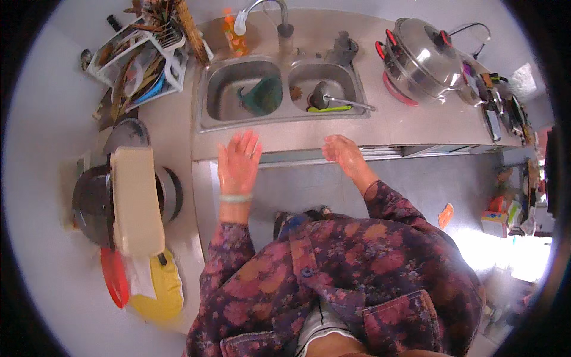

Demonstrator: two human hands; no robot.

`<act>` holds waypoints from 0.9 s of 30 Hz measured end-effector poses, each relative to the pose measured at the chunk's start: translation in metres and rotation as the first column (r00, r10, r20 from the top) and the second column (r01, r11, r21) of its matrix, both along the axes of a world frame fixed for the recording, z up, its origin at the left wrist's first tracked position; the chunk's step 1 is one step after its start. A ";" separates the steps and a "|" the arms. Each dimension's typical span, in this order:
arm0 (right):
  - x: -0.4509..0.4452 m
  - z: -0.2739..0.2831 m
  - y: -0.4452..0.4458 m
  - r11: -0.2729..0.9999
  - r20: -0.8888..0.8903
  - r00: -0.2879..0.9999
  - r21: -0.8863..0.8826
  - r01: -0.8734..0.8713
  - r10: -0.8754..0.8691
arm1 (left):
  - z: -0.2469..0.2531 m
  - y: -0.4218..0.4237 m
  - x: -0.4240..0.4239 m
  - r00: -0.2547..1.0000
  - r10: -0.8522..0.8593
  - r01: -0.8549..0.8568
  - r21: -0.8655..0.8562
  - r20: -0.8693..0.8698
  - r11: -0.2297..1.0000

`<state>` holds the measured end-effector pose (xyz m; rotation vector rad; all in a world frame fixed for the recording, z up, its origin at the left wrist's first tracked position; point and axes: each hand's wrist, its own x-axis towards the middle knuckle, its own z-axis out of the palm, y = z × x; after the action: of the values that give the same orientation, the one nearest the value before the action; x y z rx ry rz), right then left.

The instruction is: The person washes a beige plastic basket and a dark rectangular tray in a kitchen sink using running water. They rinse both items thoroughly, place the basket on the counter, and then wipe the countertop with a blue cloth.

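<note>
My left hand (239,156) is held palm up with fingers apart at the counter's front edge, below the left basin; it holds nothing, and a pale bangle circles the wrist. To the right, my right hand (344,153) is near the same edge, empty, with its fingers loosely bent. In the left basin of the double steel sink (203,122) lies a dark green item (266,96), perhaps a cloth or a strainer. The right basin holds a metal ladle (319,94) and a lime-green utensil (330,109). The faucet (285,31) rises behind the basins.
An orange bottle (235,35) stands behind the sink. At the left are a white rack (171,73), a dark pan (93,205), a beige tray or board (136,201) and a red rim (113,276). A large steel pot (424,58) stands on the right counter near knives (492,116).
</note>
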<state>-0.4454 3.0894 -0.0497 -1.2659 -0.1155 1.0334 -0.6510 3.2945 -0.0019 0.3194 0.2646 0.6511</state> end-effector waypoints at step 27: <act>0.037 0.069 -0.090 0.818 -0.326 0.908 0.424 0.388 -0.262 | 0.024 -0.248 0.232 0.846 -0.513 0.514 0.035 0.143 0.857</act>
<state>-0.4087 2.9995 0.0195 -0.6580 0.0448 0.7885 -0.4192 3.0467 0.0221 0.3188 0.0303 0.1381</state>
